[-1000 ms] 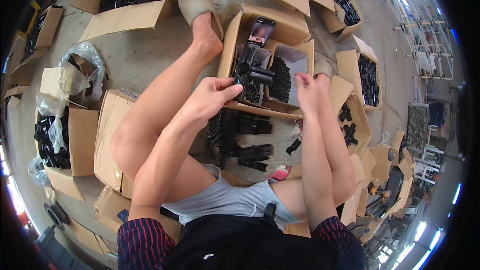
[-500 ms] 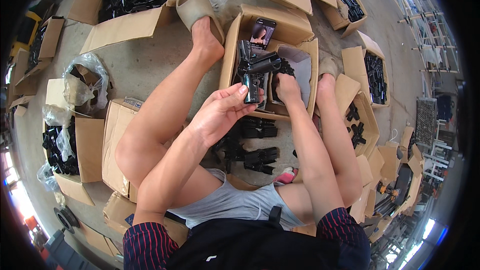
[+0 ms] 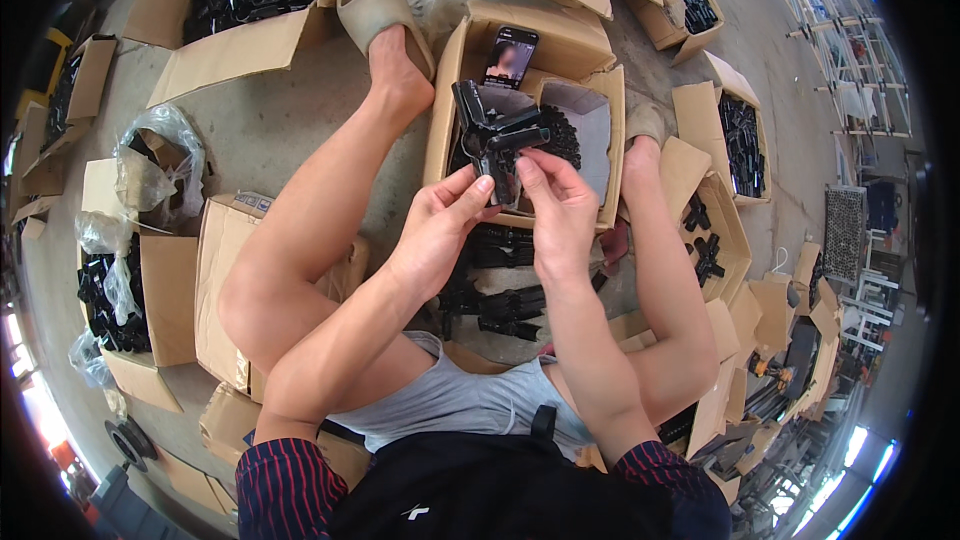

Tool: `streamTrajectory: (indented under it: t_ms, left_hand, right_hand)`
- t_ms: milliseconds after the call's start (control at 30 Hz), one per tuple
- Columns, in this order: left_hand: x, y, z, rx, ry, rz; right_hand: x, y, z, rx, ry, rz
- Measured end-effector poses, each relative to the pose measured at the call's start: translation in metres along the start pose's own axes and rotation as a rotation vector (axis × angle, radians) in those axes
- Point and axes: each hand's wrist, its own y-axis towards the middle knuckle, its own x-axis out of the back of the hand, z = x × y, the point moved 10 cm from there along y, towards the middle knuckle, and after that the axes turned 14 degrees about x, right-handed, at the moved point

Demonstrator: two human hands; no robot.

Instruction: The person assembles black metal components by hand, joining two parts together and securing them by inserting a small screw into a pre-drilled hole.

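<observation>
Between the thumb and fingers of my left hand is a black multi-armed tube connector, its glossy arms pointing up and to the right. My right hand is closed in a pinch at the connector's right side. Whatever its fingertips may hold there is too small to make out. Both hands are over the near part of an open cardboard box between my legs. Inside that box lies a pile of small black pieces, just beyond my right hand. A phone leans against the box's far wall.
More black connectors lie on the floor between my thighs. Cardboard boxes of black parts surround me: far left, left, far right and right. A clear plastic bag hangs over the left boxes. Metal racks stand right.
My right hand has come up out of the small black pieces to the connector in my left hand. The connector has tilted slightly, and the whole view has shifted a little.
</observation>
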Motion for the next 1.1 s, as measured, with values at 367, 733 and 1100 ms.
streamTrajectory:
  t_ms: [367, 733, 1100]
  left_hand:
    - [0.002, -0.006, -0.001, -0.072, 0.042, -0.054]
    - [0.007, -0.009, -0.005, -0.094, 0.101, -0.116]
    - [0.014, -0.008, 0.0, -0.127, 0.197, -0.216]
  right_hand:
    - [-0.009, -0.019, -0.001, 0.047, 0.025, -0.177]
    - [-0.01, -0.012, 0.003, 0.079, -0.159, -0.032]
    - [-0.01, -0.004, 0.01, 0.079, -0.353, 0.111]
